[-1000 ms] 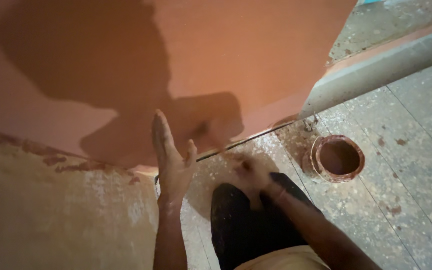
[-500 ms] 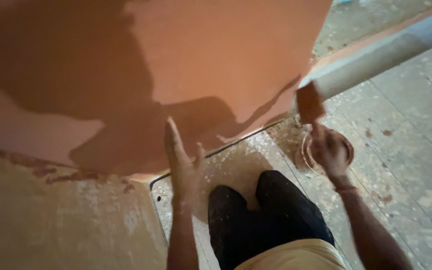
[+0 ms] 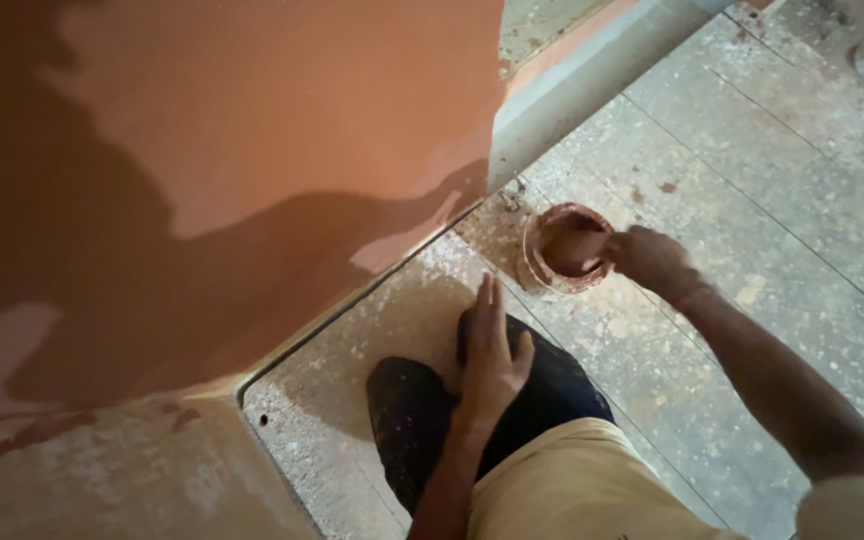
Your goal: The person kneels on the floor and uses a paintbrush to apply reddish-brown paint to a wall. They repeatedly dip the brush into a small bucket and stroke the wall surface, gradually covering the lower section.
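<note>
On the speckled tiled floor (image 3: 752, 170), just beside the foot of the terracotta-painted wall (image 3: 282, 110), stands a small round paint pot (image 3: 564, 248) smeared with the same colour. His right hand (image 3: 652, 260) reaches to its rim, fingers closed on something dipped inside, though what cannot be told. His left hand (image 3: 489, 355) rests flat, fingers open, on a dark knee (image 3: 422, 420).
</note>
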